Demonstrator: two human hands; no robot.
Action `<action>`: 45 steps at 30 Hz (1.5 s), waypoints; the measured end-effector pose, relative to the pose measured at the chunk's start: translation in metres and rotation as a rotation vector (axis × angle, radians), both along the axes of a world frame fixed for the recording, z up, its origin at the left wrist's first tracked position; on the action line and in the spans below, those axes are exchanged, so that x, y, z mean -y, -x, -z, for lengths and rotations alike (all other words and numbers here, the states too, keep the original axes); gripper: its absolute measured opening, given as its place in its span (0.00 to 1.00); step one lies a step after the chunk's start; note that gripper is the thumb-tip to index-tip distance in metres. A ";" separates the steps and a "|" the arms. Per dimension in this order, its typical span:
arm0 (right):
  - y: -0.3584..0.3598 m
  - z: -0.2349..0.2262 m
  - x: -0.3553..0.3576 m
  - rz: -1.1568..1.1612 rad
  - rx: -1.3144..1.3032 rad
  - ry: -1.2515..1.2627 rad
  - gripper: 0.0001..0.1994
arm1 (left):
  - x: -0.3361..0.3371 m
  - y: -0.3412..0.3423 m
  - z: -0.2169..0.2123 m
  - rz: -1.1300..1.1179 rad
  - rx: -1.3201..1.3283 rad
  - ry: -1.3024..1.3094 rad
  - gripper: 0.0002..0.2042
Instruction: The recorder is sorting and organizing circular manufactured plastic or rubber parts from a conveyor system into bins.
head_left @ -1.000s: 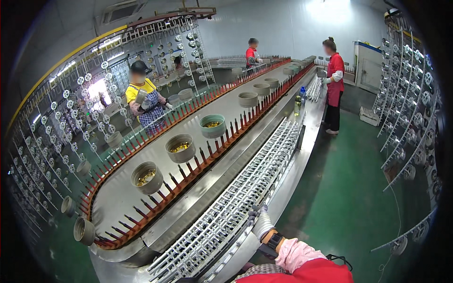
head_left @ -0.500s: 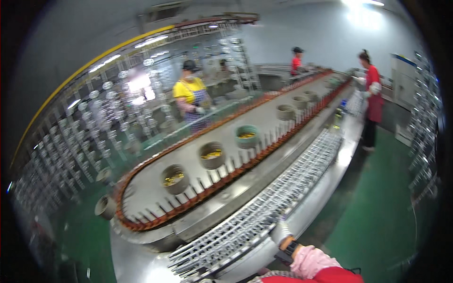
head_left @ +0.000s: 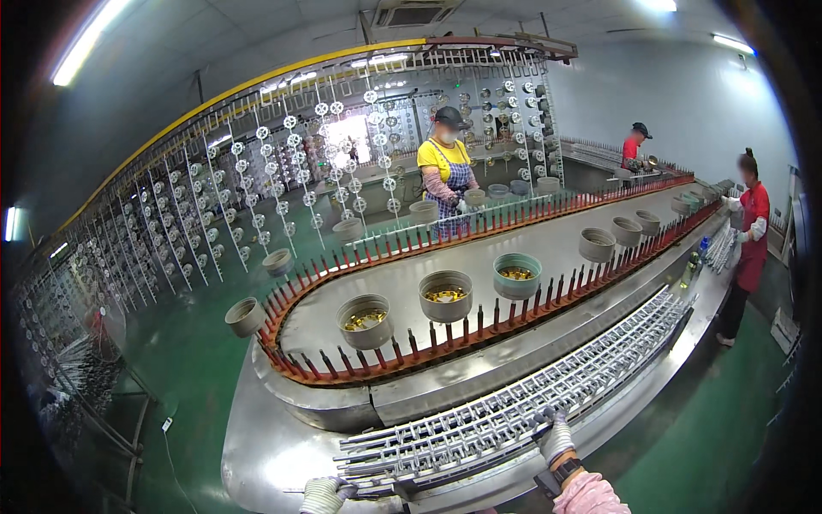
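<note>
Head view: a long stack of silvery metal racks (head_left: 522, 390), made of rods with short cross-pieces, lies along the near side of a steel table (head_left: 257, 428), running from the bottom middle up toward the right. The person's two hands are well apart, both in striped, grey-tipped gloves. The left hand (head_left: 325, 495) is at the lower edge, just beside the near ends of the rods; whether its fingers close on anything cannot be told. The right hand (head_left: 556, 437) reaches in from below with its fingers at the front long edge of the stack, seemingly touching it, though a firm grip cannot be made out. A dark watch (head_left: 565, 469) sits on the right wrist, above a pink sleeve (head_left: 591, 495).

Behind the racks, a looping conveyor (head_left: 334, 278) is edged with upright spindles on reddish bases. Along its near side stand two grey containers (head_left: 368, 340) and a green container (head_left: 517, 292), all with gold-coloured pieces inside. Beyond the loop, a co-worker in a yellow top (head_left: 432, 154) stands before hanging rods of wheel-shaped parts (head_left: 322, 110). At the right, another co-worker in red (head_left: 755, 206) stands by the table's far end.
</note>
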State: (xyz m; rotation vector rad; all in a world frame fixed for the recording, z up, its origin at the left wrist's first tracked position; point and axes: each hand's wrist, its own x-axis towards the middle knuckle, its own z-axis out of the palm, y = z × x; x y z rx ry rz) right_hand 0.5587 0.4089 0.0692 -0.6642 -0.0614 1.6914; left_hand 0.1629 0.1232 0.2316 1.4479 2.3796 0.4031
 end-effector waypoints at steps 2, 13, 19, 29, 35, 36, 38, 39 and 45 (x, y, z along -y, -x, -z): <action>0.001 -0.001 0.000 -0.004 0.035 0.009 0.26 | 0.002 0.008 0.010 0.029 0.005 -0.063 0.25; -0.017 -0.096 0.007 0.544 1.843 -0.652 0.25 | -0.034 0.033 0.023 0.131 0.073 -0.138 0.12; -0.007 -0.105 -0.042 0.276 2.027 -1.101 0.11 | -0.106 0.024 -0.058 0.137 0.343 -0.516 0.12; 0.009 -0.099 -0.040 0.458 2.065 -1.093 0.07 | -0.329 0.009 -0.057 0.028 0.264 -0.549 0.22; 0.020 -0.106 -0.040 0.354 1.982 -1.182 0.09 | -0.399 0.152 0.028 -0.400 -0.290 -0.315 0.14; 0.020 -0.095 -0.044 0.319 2.013 -1.176 0.10 | -0.388 0.171 0.033 -0.448 -0.287 -0.391 0.14; -0.002 -0.085 -0.048 0.294 2.202 -0.965 0.10 | -0.409 0.059 -0.012 -0.242 -0.305 -0.672 0.20; 0.010 -0.089 -0.046 0.326 2.142 -1.025 0.10 | -0.386 0.096 -0.020 -0.303 -0.391 -0.771 0.21; 0.015 -0.102 -0.057 0.414 2.038 -1.166 0.09 | -0.305 0.076 -0.219 -0.232 -0.417 -0.992 0.08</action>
